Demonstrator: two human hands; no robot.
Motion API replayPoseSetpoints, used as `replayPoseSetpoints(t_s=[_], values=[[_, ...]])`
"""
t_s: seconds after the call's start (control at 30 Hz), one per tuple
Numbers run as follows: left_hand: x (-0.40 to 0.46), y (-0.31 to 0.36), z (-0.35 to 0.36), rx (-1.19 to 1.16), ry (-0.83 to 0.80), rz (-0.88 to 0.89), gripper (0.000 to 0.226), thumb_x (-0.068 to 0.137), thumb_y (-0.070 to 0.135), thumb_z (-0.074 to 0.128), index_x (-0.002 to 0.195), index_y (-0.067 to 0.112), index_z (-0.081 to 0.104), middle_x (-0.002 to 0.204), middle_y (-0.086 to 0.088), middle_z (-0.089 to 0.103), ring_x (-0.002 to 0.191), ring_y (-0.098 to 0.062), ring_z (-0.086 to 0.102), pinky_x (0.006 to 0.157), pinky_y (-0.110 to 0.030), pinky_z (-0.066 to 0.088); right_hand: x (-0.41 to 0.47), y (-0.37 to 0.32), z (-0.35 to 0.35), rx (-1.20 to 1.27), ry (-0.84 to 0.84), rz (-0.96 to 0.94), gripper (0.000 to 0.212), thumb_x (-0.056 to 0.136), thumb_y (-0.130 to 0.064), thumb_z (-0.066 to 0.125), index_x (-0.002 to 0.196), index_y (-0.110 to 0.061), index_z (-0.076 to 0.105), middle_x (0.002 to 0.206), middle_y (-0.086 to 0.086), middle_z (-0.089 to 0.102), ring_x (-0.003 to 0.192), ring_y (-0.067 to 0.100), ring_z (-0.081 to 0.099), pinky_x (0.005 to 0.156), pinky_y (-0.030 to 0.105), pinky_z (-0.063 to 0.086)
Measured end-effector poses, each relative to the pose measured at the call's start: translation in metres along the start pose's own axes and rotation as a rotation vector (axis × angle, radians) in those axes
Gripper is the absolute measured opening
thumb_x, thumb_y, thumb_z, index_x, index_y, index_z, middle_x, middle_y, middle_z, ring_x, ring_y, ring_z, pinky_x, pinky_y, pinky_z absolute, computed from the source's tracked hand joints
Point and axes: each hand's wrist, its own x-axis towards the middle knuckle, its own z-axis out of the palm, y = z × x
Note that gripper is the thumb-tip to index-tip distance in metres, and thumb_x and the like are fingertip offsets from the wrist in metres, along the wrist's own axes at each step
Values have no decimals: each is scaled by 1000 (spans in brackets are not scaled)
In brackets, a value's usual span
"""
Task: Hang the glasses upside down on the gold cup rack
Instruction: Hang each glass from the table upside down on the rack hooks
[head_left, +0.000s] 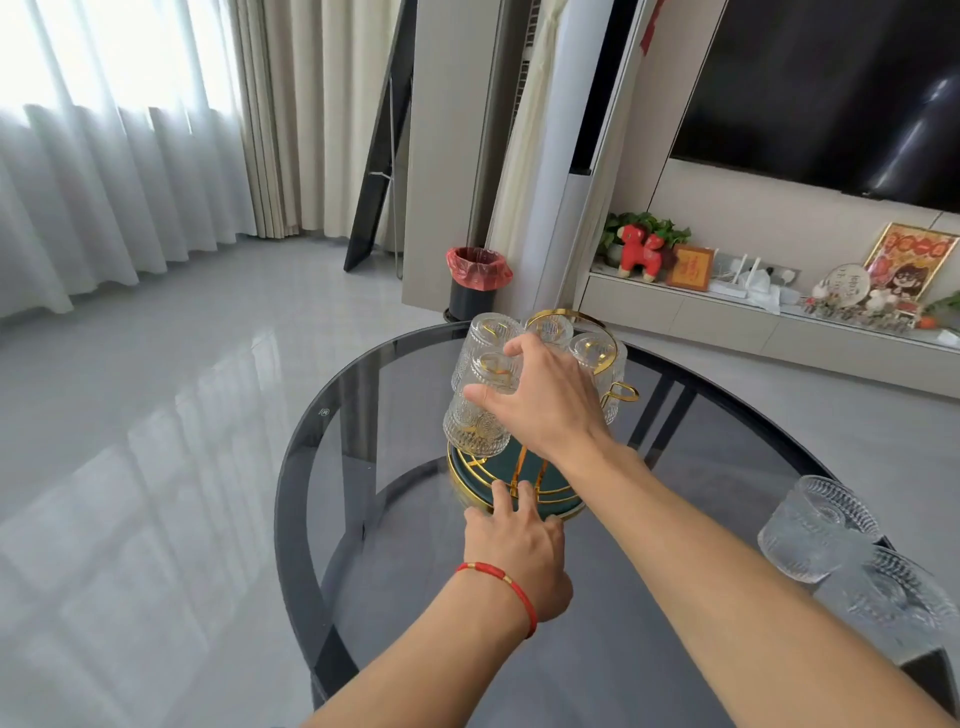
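Progress: I judge the job a little past halfway, with several glasses up on the rack and two not yet hung.
Front glass (480, 410): upside down at the near left of the rack, low on its prong; whether it is fully seated I cannot tell.
Left hand (514, 551): my fingers lie spread on the rim of the rack's green base, steadying it. This grip is apart and closed on nothing.
Rack (519, 483): gold wire on a round green base, standing on the dark glass desk (332, 467).
Hung glasses: one at the back left (485, 332), one behind my knuckles (550, 327), one at the right (597, 353), all bottoms up.
Right hand (545, 400): my grip is clamped around the upper part of the front glass, fingertips on its ribbed side.
Waiting glasses: two ribbed ones at the desk's right edge, one (815, 530) just beside the other (888, 608), well apart from the rack.
Left to do: release this glass once it sits, then hang those two.
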Motion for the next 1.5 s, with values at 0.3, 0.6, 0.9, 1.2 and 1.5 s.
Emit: replayPoseSetpoints(t_s=[0.3, 0.6, 0.9, 1.2, 1.5], values=[[6, -4, 1, -82, 114, 42, 58, 92, 55, 59, 141, 23, 50, 139, -11, 49, 126, -35, 44, 96, -44, 47, -19, 7, 0, -266, 72, -75, 59, 97, -69, 42, 135, -27, 58, 115, 5, 71, 113, 28, 63, 94, 50, 39], [17, 18, -6, -504, 478, 243, 37, 91, 40, 64, 123, 21, 64, 109, -2, 65, 103, -24, 57, 87, -39, 53, -77, 89, -42, -82, 329, -95, 23, 98, -35, 49, 95, -18, 64, 90, -3, 70, 91, 24, 64, 96, 43, 42], [16, 44, -2, -794, 423, 461, 47, 93, 39, 72, 136, 26, 57, 122, 12, 61, 107, -8, 60, 88, -31, 57, -174, 217, -95, -136, 378, 253, 20, 85, -20, 68, 103, -15, 71, 106, 6, 72, 106, 37, 61, 96, 50, 43], [5, 65, -5, -907, 344, 399, 46, 92, 44, 67, 134, 27, 59, 121, 11, 66, 108, -5, 64, 86, -31, 60, -204, 270, -111, 295, 38, 826, 106, 67, -61, 82, 154, -31, 29, 146, -1, 57, 127, 24, 58, 99, 39, 47], [-17, 80, -4, -1043, 213, 400, 60, 81, 56, 69, 135, 34, 55, 128, 13, 63, 113, -7, 64, 91, -36, 60, -209, 257, -130, 185, 192, 610, 75, 61, -85, 64, 116, -34, 68, 106, -16, 71, 102, 13, 62, 78, 25, 44]])
